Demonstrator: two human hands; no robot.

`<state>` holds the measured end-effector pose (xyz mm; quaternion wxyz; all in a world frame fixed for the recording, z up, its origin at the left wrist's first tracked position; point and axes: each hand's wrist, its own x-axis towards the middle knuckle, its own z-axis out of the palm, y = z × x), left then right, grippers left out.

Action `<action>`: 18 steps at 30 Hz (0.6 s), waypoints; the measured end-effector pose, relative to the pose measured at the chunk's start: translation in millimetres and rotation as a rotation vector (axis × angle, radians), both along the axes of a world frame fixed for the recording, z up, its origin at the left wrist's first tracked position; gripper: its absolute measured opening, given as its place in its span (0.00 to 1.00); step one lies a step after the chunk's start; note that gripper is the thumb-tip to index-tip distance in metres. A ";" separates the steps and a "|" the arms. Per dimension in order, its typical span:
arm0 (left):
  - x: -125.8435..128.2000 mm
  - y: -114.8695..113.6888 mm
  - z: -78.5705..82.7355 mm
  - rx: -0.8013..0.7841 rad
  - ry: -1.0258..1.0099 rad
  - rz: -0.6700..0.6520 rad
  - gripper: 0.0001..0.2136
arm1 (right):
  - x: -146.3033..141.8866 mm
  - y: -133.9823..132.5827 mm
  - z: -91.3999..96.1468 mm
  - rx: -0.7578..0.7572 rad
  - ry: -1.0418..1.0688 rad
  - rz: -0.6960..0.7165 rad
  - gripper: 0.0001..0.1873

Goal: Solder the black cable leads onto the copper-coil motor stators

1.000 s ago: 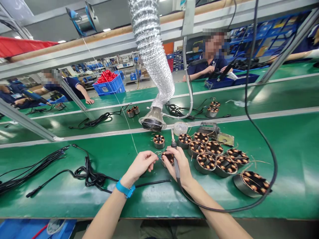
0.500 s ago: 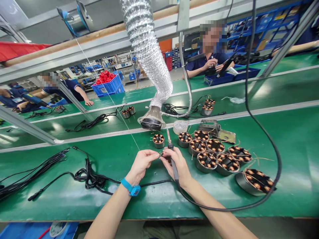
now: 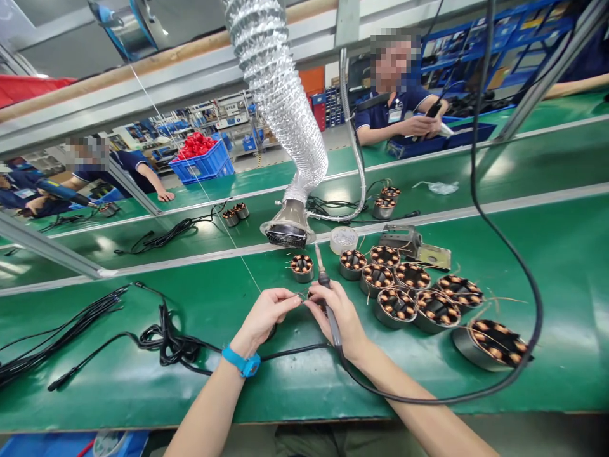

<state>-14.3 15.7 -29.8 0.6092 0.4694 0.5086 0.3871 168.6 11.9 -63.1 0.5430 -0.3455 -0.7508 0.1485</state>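
My left hand [image 3: 272, 315], with a blue wristband, is closed in a pinch at a thin wire end; the fingertips nearly meet those of my right hand. From the spool [image 3: 127, 28] overhead, a thin solder wire [image 3: 233, 241] runs down to my left hand. My right hand [image 3: 339, 316] is closed around a soldering iron [image 3: 323, 278], its tip pointing up and away. Its thumb and forefinger are also at the fine wires. Behind these fingers a wound motor stator is mostly hidden. Another stator [image 3: 302, 268] stands just beyond. A black cable [image 3: 295, 351] runs under my hands.
Several copper-wound stators [image 3: 397, 304] stand to the right, near a metal stand [image 3: 404, 241] and a round white tub [image 3: 344, 240]. A fume extraction hose [image 3: 290, 108] hangs ahead. Black cables [image 3: 171, 336] lie left. The iron's cord [image 3: 533, 273] loops right. Co-workers sit across the bench.
The view has shifted slightly. My left hand has moved a little left, still pinching; my right hand keeps the soldering iron. The co-worker opposite has lowered their hands towards a blue tray.
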 end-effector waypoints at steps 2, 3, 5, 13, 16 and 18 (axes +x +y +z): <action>-0.6 -1.2 1.1 0.021 0.024 -0.005 0.19 | 0.0 -0.4 0.3 0.003 0.000 0.001 0.15; 0.4 -2.1 1.8 0.026 0.032 -0.001 0.19 | 0.0 -0.5 0.5 0.003 0.000 0.000 0.15; 4.3 -4.5 3.1 0.036 0.043 0.014 0.18 | -0.2 -0.5 0.9 0.001 0.005 0.001 0.15; 6.9 -7.0 -0.4 0.035 0.017 -0.032 0.20 | -0.8 1.4 0.7 0.013 0.002 -0.015 0.15; 1.0 -3.5 -2.0 -0.014 -0.078 -0.047 0.22 | 1.3 4.2 0.2 0.050 0.001 -0.075 0.14; -1.2 -1.0 -2.4 -0.037 -0.132 -0.022 0.24 | 3.6 7.1 0.0 0.093 -0.002 -0.139 0.14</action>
